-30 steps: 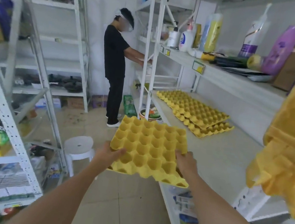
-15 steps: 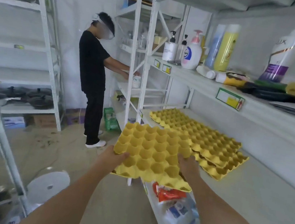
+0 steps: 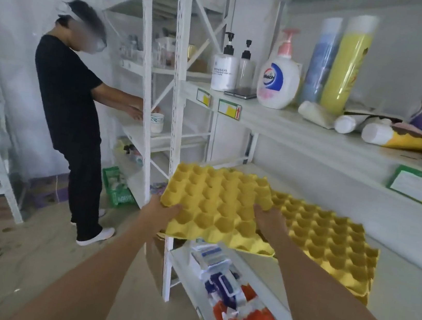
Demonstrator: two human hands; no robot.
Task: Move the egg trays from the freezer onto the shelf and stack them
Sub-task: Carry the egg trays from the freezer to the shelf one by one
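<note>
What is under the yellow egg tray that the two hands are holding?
Under the held egg tray its right edge overlaps the stack of egg trays on the shelf. Packets lie on the lower shelf. The stack's left corner is covered.

You hold one yellow egg tray [image 3: 214, 203]. Beside it on the shelf [image 3: 403, 290] lies one stack of egg trays [image 3: 329, 238]. Three pump bottles [image 3: 278, 79] stand above.

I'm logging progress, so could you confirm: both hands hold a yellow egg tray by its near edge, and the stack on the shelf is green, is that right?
Not quite: the stack on the shelf is yellow, not green, as the head view shows. The rest stands: the left hand and right hand hold a yellow egg tray by its near edge.
</note>
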